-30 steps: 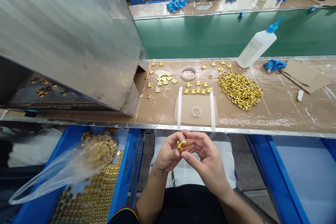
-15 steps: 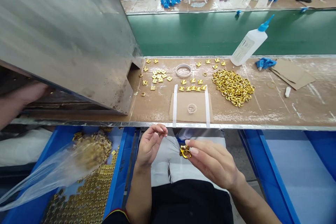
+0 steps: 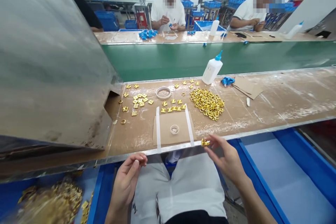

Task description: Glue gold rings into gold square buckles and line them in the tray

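Counter [image 3: 283,94]: brown-covered, running across the view, with the loose gold parts spread on it
Steel housing [image 3: 52,66]: on the left, beside the scattered parts
Green belt [image 3: 157,59]: beyond the counter, with people working on its far side
Blue bins: the left bin [image 3: 98,189] holds many gold parts, partly blurred; the right bin [image 3: 262,178] shows a pale bottom
Left hand [image 3: 127,178]: over the lap, fingers curled together; whether anything is between them cannot be told
Right hand [image 3: 228,157]: pinching the held ring at the fingertips
White bottle [image 3: 212,71]: blue-tipped, standing behind the ring heap [image 3: 207,104], which lies right of the cardboard pad [image 3: 164,126]
Square gold pieces [image 3: 174,108]: lined up behind the pad, others scattered to the left
Clear cup [image 3: 174,129]: on the pad, between two white tape strips [image 3: 158,129]
Held ring [image 3: 205,142]: at the counter's front edge, just right of the pad; contact with the edge cannot be told
Rings done and left: the held one seems to carry its square top already, so its joining looks done; it is not yet set down, and the large heap and loose square pieces suggest much remains
Change from half a second ago: the held ring has moved from above the lap to the counter edge, the hands are farther apart, and the view has tipped up to show more of the co-workers; the heap and rows look the same
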Available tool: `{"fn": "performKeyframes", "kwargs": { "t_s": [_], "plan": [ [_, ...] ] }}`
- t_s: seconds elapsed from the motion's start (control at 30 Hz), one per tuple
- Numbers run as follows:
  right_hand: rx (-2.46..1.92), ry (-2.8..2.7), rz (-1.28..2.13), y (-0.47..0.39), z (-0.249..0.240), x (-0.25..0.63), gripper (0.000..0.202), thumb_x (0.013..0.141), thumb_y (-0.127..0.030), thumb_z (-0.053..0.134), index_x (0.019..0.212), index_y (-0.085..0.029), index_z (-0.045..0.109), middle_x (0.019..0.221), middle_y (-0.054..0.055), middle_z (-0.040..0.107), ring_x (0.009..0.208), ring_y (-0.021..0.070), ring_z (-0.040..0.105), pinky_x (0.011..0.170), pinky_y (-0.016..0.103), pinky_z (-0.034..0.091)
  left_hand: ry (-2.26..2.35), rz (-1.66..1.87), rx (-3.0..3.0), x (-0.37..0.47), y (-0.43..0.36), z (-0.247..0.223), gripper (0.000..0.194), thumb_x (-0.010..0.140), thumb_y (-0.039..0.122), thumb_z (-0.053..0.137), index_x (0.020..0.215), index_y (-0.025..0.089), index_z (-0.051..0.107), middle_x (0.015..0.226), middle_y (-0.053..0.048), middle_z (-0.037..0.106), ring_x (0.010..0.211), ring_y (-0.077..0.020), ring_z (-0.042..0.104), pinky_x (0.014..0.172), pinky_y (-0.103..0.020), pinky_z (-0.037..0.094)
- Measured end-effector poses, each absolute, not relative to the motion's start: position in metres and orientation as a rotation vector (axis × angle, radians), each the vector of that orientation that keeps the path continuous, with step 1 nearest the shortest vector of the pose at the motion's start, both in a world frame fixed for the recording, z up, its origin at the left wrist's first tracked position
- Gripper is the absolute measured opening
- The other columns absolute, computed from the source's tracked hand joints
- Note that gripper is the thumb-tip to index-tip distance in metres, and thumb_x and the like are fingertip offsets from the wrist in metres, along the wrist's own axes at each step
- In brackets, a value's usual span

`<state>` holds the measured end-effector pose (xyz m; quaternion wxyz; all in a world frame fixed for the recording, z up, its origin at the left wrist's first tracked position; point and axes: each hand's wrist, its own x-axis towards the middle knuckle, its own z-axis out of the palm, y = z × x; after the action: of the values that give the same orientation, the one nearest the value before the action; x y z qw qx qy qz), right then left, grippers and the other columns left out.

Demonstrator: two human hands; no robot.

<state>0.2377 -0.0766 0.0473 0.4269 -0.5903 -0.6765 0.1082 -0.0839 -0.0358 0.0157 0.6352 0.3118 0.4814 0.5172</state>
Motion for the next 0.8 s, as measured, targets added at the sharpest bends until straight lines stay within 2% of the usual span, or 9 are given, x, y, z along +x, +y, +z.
{"fn": "performKeyframes", "kwargs": {
  "t_s": [0.17,0.3,0.4,0.5,0.67,0.8],
  "plan": [
    [-1.596,-1.685,0.333,-0.031,0.029,0.268,0.033,0.093,-0.028,0.059,0.125,-0.020,0.059,0.099,0.008,0.076,0.072,0.0209,0.071,0.066,0.035,0.062,1.125,1.179,0.711,-0.085,-0.031,0.014,0.042,0.060,0.050,0.093,0.068,0.015,0.071,0.076,-0.006,0.064,0.079,-0.0199,0.059,0.075,-0.028,0.052],
    [-1.732,-1.834,0.325,0.027,0.031,0.262,0.037,0.091,-0.020,0.056,0.128,-0.019,0.060,0.095,0.007,0.074,0.075,0.0219,0.070,0.077,0.038,0.059,1.090,1.169,0.744,-0.083,-0.036,0.016,0.044,0.069,0.054,0.087,0.062,0.016,0.064,0.069,-0.003,0.056,0.076,-0.0194,0.055,0.075,-0.030,0.051],
    [-1.818,-1.896,0.321,0.063,0.032,0.255,0.042,0.088,-0.012,0.057,0.129,-0.018,0.059,0.096,0.008,0.074,0.081,0.0226,0.071,0.083,0.038,0.057,1.134,1.183,0.737,-0.086,-0.041,0.017,0.047,0.067,0.056,0.087,0.061,0.017,0.063,0.068,-0.003,0.055,0.074,-0.0194,0.054,0.071,-0.029,0.050],
    [-1.850,-1.930,0.338,0.082,0.030,0.250,0.043,0.087,-0.007,0.058,0.128,-0.016,0.060,0.102,0.011,0.074,0.091,0.0244,0.071,0.089,0.038,0.055,1.190,1.199,0.728,-0.094,-0.044,0.017,0.047,0.065,0.057,0.088,0.062,0.017,0.064,0.068,-0.003,0.055,0.070,-0.0176,0.051,0.065,-0.027,0.048],
    [-1.908,-1.968,0.347,0.092,0.033,0.243,0.043,0.088,-0.002,0.055,0.129,-0.013,0.060,0.124,0.018,0.069,0.112,0.0275,0.068,0.099,0.039,0.051,1.251,1.215,0.712,-0.109,-0.042,0.020,0.048,0.060,0.058,0.090,0.063,0.017,0.066,0.068,-0.002,0.056,0.067,-0.0160,0.050,0.060,-0.025,0.047],
    [-1.910,-1.952,0.358,0.083,0.048,0.232,0.049,0.083,0.002,0.059,0.129,-0.013,0.062,0.124,0.019,0.069,0.112,0.0283,0.069,0.099,0.038,0.052,1.249,1.183,0.757,-0.114,-0.032,0.031,0.048,0.058,0.059,0.091,0.063,0.018,0.067,0.070,-0.002,0.058,0.069,-0.0165,0.052,0.062,-0.024,0.048]
  ]
}}
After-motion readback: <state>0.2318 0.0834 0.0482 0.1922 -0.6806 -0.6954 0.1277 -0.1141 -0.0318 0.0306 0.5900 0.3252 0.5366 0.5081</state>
